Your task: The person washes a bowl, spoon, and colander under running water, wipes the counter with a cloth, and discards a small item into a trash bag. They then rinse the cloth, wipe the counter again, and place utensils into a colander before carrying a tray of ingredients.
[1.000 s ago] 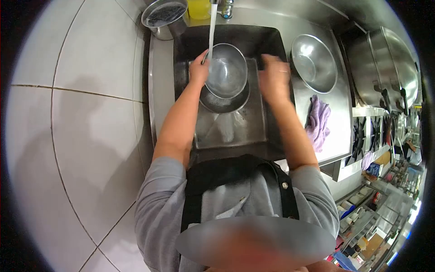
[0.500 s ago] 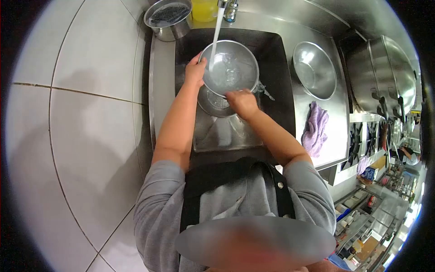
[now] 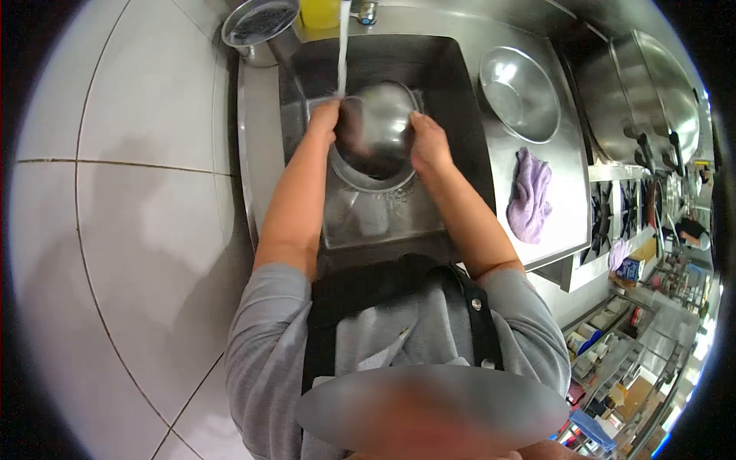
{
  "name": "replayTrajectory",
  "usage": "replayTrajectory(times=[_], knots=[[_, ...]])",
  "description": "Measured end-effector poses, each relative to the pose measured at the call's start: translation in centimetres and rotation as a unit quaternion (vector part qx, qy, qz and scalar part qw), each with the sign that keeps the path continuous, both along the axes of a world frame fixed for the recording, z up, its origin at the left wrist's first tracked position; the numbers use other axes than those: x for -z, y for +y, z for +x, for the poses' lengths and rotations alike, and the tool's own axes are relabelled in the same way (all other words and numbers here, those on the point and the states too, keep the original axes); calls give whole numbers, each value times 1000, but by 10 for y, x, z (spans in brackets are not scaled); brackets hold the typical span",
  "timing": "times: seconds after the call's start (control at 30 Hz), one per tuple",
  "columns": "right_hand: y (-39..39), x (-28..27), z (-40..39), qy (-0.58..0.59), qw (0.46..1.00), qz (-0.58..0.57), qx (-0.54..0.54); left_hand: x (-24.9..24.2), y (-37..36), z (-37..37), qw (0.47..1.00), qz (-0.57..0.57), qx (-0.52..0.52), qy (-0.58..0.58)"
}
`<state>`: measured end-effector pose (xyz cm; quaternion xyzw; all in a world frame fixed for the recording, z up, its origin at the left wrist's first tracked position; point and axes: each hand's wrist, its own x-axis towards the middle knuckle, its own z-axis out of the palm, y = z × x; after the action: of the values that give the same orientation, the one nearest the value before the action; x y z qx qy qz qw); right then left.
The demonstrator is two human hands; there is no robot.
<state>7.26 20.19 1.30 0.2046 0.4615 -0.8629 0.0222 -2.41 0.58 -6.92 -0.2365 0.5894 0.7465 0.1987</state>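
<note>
A steel mixing bowl (image 3: 387, 115) is held over the sink (image 3: 452, 77), its rounded outside facing up. My left hand (image 3: 325, 121) grips its left edge, close to where the running water (image 3: 343, 57) comes down. On the opposite edge my right hand (image 3: 431, 144) is closed with the fingers partly hidden behind the metal. Below it in the sink sits another steel bowl (image 3: 376, 185), largely covered by the held one.
On the right counter are another steel bowl (image 3: 521, 96) and a crumpled purple cloth (image 3: 529, 198). Large steel pots (image 3: 644, 103) stand beyond. A steel pot (image 3: 261, 27) and a yellow container (image 3: 320, 13) are at the back left. A tiled wall (image 3: 153, 230) borders the left side.
The held bowl has been turned from open side up to underside up. My right hand has shifted from its near rim to its right edge. The camera view has moved slightly.
</note>
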Motion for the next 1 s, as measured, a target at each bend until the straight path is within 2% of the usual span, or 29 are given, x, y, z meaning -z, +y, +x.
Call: replayTrajectory(times=[0.1, 0.13, 0.17, 0.2, 0.27, 0.3, 0.4, 0.43, 0.53, 0.57, 0.6, 0.63, 0.67, 0.7, 0.77, 0.8, 0.83, 0.87, 0.93, 1.0], knots=[[-27, 15, -19, 10, 1000, -17, 5, 18, -12, -9, 999, -1, -31, 6], [-38, 11, -23, -2, 999, -41, -7, 1, -7, -4, 999, 6, -42, 0], [-48, 12, -28, 1, 999, -46, -10, -16, 1, 4, 995, -42, -79, -42], [-56, 15, -31, 3, 999, -50, -13, -5, 1, -2, 994, -30, -97, -51], [-65, 19, -31, -2, 999, -50, -21, 67, -17, -18, 988, -7, -135, -73], [-65, 19, -31, -4, 998, -49, -27, 82, -21, -22, 986, -17, -135, -97], [-57, 4, -18, 18, 999, 3, -37, 105, -21, 7, 970, -123, -26, -210], [-47, 4, -14, 8, 993, 97, -73, 118, -18, 24, 962, -143, 2, -234], [-19, -16, 3, 70, 967, 237, -57, 156, -12, 62, 940, -213, 126, -236], [-7, -31, 11, 68, 959, 269, -64, 176, -22, 55, 865, -359, 341, -80], [5, -36, 17, 100, 945, 306, -53, 196, -32, 48, 704, -528, 466, 96], [15, -54, 25, 74, 951, 293, -68, 210, -38, 40, 477, -616, 572, 257], [25, -76, 33, 50, 955, 280, -83, 204, -29, 33, 773, -478, 355, 218], [34, -93, 41, 42, 957, 277, -76, 189, -16, 29, 949, -267, 84, 147], [51, -115, 54, 65, 961, 266, -31, 47, 12, 33, 860, -461, 129, 177], [63, -126, 60, 68, 962, 265, -9, 26, 15, 32, 828, -499, 152, 208], [69, -137, 64, 125, 964, 230, 35, 11, 16, 30, 792, -535, 174, 237], [74, -162, 71, 132, 957, 251, 60, -2, 16, 31, 753, -570, 195, 265], [96, -171, 73, 231, 920, 290, 125, -30, 17, 42, 726, -573, 198, 324], [108, -182, 68, 260, 872, 377, 175, -55, 13, 50, 693, -593, 193, 362]])
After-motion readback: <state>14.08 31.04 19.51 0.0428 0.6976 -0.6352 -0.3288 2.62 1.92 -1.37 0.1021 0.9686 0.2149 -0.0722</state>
